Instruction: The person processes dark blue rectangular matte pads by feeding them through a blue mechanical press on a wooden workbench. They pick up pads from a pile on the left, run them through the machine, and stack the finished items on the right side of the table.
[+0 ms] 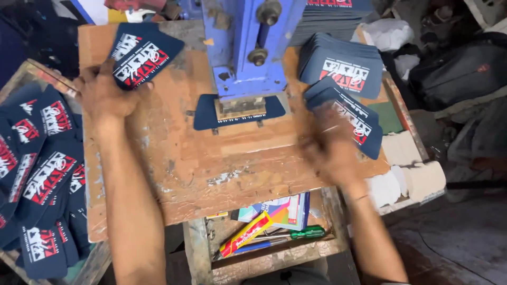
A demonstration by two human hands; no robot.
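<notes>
Worn wooden desk (211,169), bare boards open between both hands, blue press (245,47) crowding the far edge. Left hand (103,95) at the left edge, fingers closed on a dark blue printed card (142,55). Right hand (330,150), blurred, clasping a card stack (351,119) near the right edge.

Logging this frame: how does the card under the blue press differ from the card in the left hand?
The card under the press lies flat on the wooden bench, its middle hidden, no print visible. The card in the left hand, the held card, is lifted and tilted, its red-and-white print in view. Both are dark blue with rounded corners.
</notes>
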